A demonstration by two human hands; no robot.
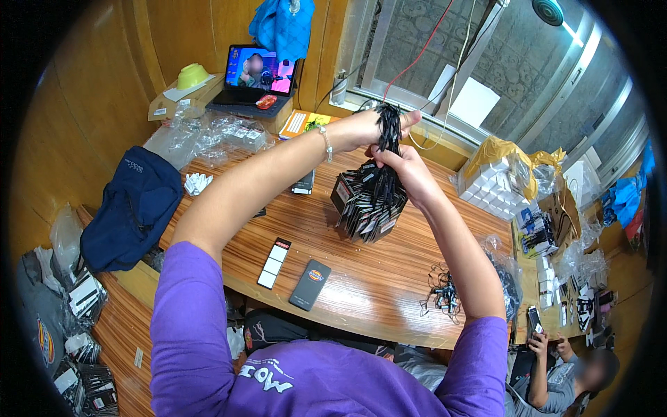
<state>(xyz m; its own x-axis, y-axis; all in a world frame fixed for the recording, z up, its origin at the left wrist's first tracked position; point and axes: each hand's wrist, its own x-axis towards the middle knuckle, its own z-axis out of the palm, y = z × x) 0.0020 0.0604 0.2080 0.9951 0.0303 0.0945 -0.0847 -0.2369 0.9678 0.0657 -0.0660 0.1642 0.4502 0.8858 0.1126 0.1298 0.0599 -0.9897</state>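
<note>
A thick bundle of black cords is gathered in both hands over the far side of the table. My left hand is closed around the upper part, with one finger sticking out to the right. Just below, my right hand grips the same cords, its thumb across them. From the cords hangs a dense stack of dark hang tags, edges fanned out. Whether the stack touches the table is hard to see. Nearer me lie a dark tag and a black strip with white labels.
Loose black cords lie on the table's right part. A navy bag sits at the left edge. Behind are a laptop and red mouse. White boxes stand back right. A person holds a phone at lower right.
</note>
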